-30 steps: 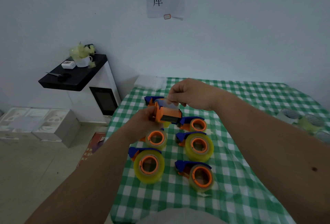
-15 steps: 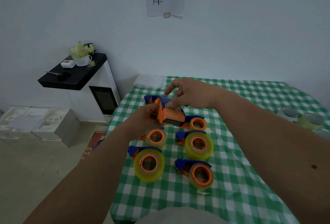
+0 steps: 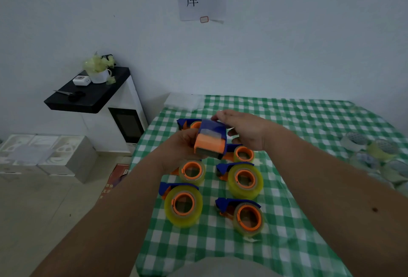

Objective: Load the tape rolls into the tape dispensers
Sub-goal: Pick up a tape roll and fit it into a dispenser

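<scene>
The orange-and-blue plastic tape dispenser was held above the green-checked counter, at the 12 o'clock end of the loaded dispensers. The left hand gripped it from the 9 o'clock side, fingers curled round the body. The right hand touched its blue top at 3 o'clock, fingers loosely extended, gripping nothing visible. The unit appeared light and rigid, with smooth moulded plastic likely to slip; hold the flat side walls, not the cutter edge. Five yellowish loaded rolls lay at 6 o'clock; spare clear tape rolls lay at 3 o'clock.
</scene>
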